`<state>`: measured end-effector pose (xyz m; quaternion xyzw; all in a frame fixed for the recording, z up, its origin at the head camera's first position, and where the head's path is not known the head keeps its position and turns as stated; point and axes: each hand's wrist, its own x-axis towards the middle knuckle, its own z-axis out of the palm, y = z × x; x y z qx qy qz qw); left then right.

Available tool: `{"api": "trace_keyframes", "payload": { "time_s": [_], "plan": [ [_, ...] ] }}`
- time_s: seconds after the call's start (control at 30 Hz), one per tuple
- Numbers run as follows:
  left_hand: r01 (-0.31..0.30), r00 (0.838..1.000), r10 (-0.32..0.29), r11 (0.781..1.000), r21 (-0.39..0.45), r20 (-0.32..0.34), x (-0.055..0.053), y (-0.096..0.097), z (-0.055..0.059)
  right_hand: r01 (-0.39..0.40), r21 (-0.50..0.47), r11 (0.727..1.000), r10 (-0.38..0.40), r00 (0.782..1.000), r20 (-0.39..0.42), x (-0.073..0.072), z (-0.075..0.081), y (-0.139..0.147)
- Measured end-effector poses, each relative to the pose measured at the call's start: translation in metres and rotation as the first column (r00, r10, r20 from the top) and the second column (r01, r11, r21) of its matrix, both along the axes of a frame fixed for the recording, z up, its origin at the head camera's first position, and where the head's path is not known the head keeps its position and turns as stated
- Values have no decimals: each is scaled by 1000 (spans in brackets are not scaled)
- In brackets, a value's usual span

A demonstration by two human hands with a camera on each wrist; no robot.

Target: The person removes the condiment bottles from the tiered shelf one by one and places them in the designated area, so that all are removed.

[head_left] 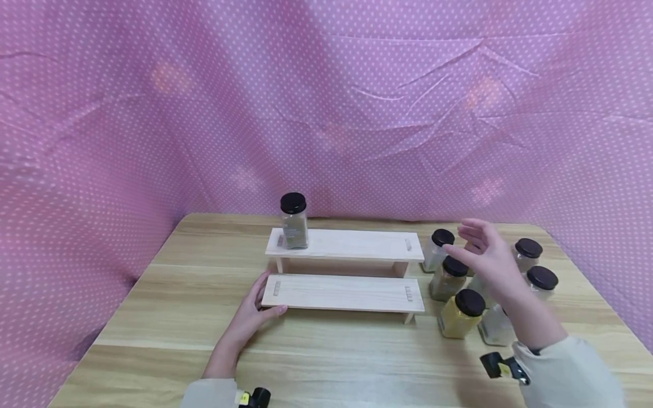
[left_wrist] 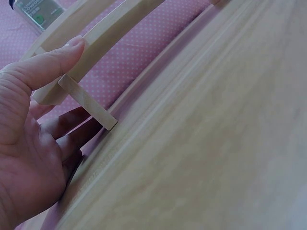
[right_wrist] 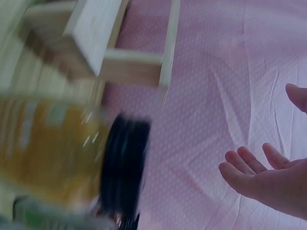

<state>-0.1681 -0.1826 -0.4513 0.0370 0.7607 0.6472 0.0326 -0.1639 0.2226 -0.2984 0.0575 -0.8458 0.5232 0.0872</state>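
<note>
My left hand (head_left: 249,320) grips the left end of the front wooden shelf (head_left: 342,293), with its thumb along the front edge and fingers behind the leg (left_wrist: 88,103). Behind it stands a higher wooden shelf (head_left: 357,243). A spice jar (head_left: 295,231) with a black lid stands upright on that shelf's left end. My right hand (head_left: 487,260) hovers over the jars on the right, fingers spread and loosely bent, holding nothing. Nearest to it are a pale jar (head_left: 432,258) and a brownish-green jar (head_left: 445,285).
A jar of yellow powder (head_left: 456,322) stands in front of the group. Several more black-lidded jars, such as a far-right jar (head_left: 528,255), are partly hidden by my right arm. A pink dotted cloth (head_left: 326,113) hangs around the wooden table (head_left: 168,317).
</note>
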Motion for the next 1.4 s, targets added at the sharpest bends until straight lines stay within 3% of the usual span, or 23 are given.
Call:
{"api": "trace_keyframes", "payload": {
  "time_s": [0.17,0.3,0.47,1.4],
  "plan": [
    [8,1000,-8,1000,12,1,0,0,0,-41,-47,998,40,999,-22,-11,1,-25],
    [11,1000,-11,1000,18,-1,0,1,2,-86,-103,991,85,996,-14,-11,10,-49],
    [5,1000,-5,1000,21,-5,1,0,4,-111,-98,989,112,994,1,-15,12,-72],
    [0,1000,0,1000,27,0,1,0,3,-206,-121,971,216,974,73,-56,-10,-161]
  ]
}}
